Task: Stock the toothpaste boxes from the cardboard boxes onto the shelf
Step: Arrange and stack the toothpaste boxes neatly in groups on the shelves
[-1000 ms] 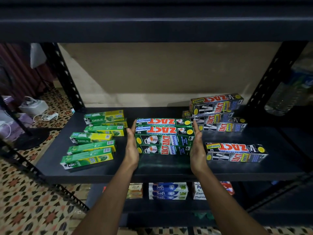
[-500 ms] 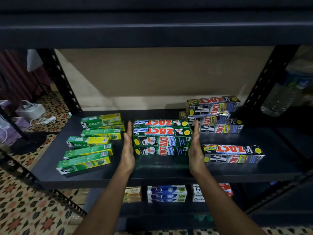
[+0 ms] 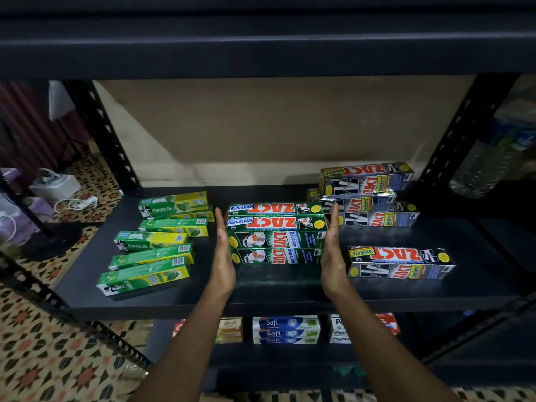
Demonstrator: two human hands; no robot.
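Observation:
A stack of green Zact Whitening toothpaste boxes (image 3: 277,233) stands in the middle of the black shelf (image 3: 290,297). My left hand (image 3: 222,256) lies flat against the stack's left end, fingers straight. My right hand (image 3: 332,253) presses flat against its right end. Several green and yellow Darlie boxes (image 3: 150,253) lie scattered on the shelf's left part. Silver Zact Smokers boxes (image 3: 367,195) are piled at the back right, and one more pair (image 3: 400,262) sits at the front right. No cardboard box is in view.
A shelf board (image 3: 261,44) hangs low overhead. Black slotted uprights (image 3: 101,134) frame both sides. The lower shelf holds Safi boxes (image 3: 285,329) and other cartons. A plastic water bottle (image 3: 490,158) lies at the far right. Patterned floor, cables and a white device (image 3: 55,184) are at the left.
Both hands stay flat on the two ends of the green Zact stack, which has slid slightly back on the shelf. My head has dipped a little.

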